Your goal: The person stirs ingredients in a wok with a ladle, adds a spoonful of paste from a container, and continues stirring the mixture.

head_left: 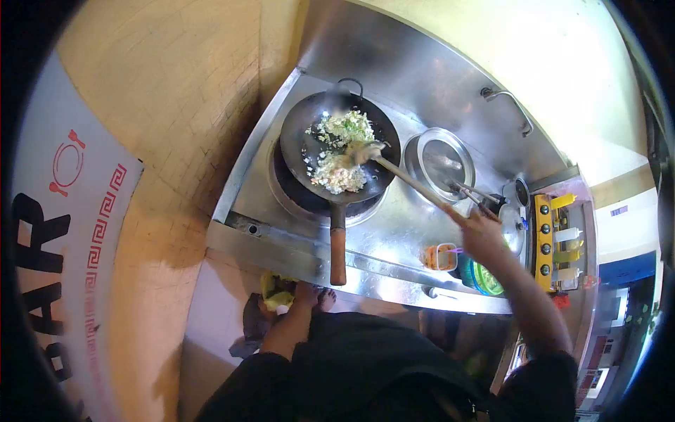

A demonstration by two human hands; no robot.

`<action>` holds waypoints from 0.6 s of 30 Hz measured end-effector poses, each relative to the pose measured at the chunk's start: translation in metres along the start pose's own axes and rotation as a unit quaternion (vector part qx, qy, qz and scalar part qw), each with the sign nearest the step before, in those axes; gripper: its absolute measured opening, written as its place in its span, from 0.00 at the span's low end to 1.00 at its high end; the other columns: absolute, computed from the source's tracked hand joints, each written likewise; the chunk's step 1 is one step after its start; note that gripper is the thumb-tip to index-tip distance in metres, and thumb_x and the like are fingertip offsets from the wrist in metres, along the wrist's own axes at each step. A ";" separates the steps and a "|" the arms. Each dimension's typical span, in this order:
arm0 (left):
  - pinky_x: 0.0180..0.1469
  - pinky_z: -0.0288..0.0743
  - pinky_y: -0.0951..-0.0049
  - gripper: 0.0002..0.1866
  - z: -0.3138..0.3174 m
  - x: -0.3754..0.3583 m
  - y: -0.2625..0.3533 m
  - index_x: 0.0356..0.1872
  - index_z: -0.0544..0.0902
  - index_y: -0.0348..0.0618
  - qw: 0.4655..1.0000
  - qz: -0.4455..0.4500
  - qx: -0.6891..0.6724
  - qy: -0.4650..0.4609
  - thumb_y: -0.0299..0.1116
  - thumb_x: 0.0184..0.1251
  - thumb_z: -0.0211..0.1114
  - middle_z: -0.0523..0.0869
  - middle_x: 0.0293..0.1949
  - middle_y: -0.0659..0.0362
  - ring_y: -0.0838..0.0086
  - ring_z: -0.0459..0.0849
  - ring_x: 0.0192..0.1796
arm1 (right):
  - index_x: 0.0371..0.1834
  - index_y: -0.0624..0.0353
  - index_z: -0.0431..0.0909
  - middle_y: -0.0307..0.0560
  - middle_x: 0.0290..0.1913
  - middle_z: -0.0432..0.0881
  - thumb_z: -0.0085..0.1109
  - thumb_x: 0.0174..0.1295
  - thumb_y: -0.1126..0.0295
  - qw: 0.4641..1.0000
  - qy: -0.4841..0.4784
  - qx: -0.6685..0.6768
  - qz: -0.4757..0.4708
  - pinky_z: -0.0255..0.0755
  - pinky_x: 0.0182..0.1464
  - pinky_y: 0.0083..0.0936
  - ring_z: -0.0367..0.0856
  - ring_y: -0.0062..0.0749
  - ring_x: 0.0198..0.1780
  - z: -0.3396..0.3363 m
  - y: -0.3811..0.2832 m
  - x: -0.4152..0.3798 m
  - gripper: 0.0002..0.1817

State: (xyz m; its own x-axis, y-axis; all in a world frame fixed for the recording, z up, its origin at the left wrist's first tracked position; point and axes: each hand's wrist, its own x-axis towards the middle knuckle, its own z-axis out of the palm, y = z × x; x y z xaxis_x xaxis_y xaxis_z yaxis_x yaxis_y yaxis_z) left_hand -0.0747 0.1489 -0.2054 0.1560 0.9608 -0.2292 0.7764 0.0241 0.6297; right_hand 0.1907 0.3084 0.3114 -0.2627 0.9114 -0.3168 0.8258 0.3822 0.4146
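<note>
My right hand (481,228) is closed round the long wooden handle of a wok ladle (415,186). The ladle's head rests among chopped food (341,176), white with bits of green, inside a dark wok (302,133). The wok sits over the round burner, its wooden handle (338,253) pointing toward me. My left hand (305,293) is low at the counter's front edge, left of the wok handle and beside a yellow bag (274,290); its fingers are too small and hidden to make out.
Right of the wok stands a round metal pan (446,162) under a wall faucet (513,102). Nearer me are an orange-filled container (439,257) and a green bowl (485,278). A yellow rack (543,243) and squeeze bottles (566,235) line the right end. A printed banner (70,232) hangs left.
</note>
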 end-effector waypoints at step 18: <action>0.58 0.70 0.62 0.30 0.009 0.002 -0.031 0.60 0.70 0.44 0.996 0.053 0.016 0.065 0.41 0.56 0.67 0.75 0.58 0.51 0.61 0.73 0.61 | 0.72 0.49 0.54 0.40 0.24 0.69 0.41 0.71 0.67 0.617 -0.173 0.762 0.094 0.65 0.15 0.22 0.65 0.21 0.16 0.026 -0.066 0.054 0.26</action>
State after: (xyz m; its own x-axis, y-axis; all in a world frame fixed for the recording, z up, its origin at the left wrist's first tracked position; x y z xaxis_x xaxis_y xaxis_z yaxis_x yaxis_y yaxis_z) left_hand -0.0929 0.1482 -0.2319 0.1603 0.9850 -0.0636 0.7787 -0.0866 0.6214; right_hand 0.1351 0.3288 0.2448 -0.1862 0.7303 -0.6572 0.4058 -0.5520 -0.7284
